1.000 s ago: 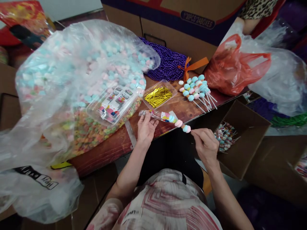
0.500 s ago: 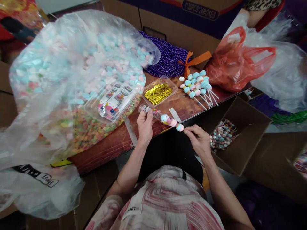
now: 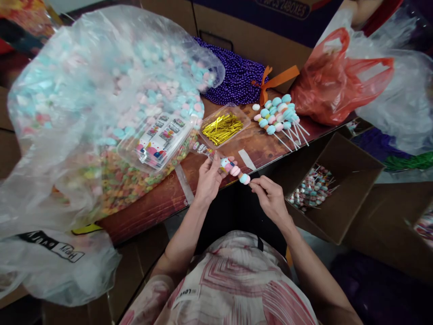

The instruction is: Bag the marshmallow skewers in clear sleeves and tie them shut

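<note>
My left hand (image 3: pixel 209 178) pinches a narrow clear printed bag (image 3: pixel 206 151) at the table's front edge. A marshmallow skewer (image 3: pixel 235 171) with pink, white and blue pieces is partly inside that bag. My right hand (image 3: pixel 269 198) pinches the stick end of the skewer, just behind a blue marshmallow. Both hands hover over the edge of the brown table (image 3: pixel 162 203).
A huge clear sack of pastel marshmallows (image 3: pixel 101 90) fills the left. A tray of printed bags (image 3: pixel 158 140), a tray of gold twist ties (image 3: pixel 223 127), finished skewers (image 3: pixel 279 118), purple beads (image 3: pixel 237 81) and a red bag (image 3: pixel 331 85) sit behind. An open carton (image 3: pixel 324 189) of wrapped skewers stands right.
My right hand has pushed the skewer leftward, deeper into the clear bag. My left hand slid along the bag toward the marshmallows. Both hands are closer together.
</note>
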`<action>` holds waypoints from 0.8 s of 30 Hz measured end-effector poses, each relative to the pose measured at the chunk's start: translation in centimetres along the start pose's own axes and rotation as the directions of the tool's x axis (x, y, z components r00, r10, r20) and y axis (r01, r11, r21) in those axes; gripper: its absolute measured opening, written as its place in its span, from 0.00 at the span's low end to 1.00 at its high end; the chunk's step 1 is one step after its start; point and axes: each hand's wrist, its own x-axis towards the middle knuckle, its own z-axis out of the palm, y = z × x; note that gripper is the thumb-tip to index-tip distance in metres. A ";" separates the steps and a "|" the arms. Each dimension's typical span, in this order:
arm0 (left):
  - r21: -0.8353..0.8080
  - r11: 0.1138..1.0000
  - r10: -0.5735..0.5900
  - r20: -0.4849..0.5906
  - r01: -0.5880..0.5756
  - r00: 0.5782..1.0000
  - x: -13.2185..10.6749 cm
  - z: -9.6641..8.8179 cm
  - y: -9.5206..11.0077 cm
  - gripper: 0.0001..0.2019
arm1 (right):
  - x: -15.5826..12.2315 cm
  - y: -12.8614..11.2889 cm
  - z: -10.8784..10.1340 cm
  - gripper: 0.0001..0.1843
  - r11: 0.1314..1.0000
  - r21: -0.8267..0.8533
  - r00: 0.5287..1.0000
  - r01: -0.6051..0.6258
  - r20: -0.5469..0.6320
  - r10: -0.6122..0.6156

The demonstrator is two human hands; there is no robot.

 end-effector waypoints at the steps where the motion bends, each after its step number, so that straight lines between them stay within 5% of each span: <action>1: -0.004 1.000 0.001 0.007 -0.001 1.000 0.1 -0.1 -0.1 0.20 | 0.0 0.0 0.1 0.11 0.998 0.051 0.999 -0.048 0.015 0.047; 7: 0.010 1.000 0.005 0.006 -0.005 1.000 0.2 -0.3 -0.5 0.20 | 0.0 0.3 1.4 0.14 0.889 0.294 0.936 -0.351 0.116 0.332; 12: 0.024 0.999 -0.031 0.004 0.031 1.000 0.2 -0.3 0.1 0.20 | 0.2 0.1 1.5 0.15 0.841 0.323 0.897 -0.434 0.239 0.371; 17: 0.050 0.998 -0.027 0.023 0.026 0.999 0.2 -0.3 0.2 0.21 | 0.2 -0.5 1.6 0.14 0.904 0.259 0.936 -0.340 0.185 0.300; 24: 0.106 0.991 -0.083 0.067 0.076 0.994 -0.9 0.6 -0.4 0.21 | 0.4 -1.1 3.7 0.10 0.999 0.043 0.998 0.027 -0.056 -0.025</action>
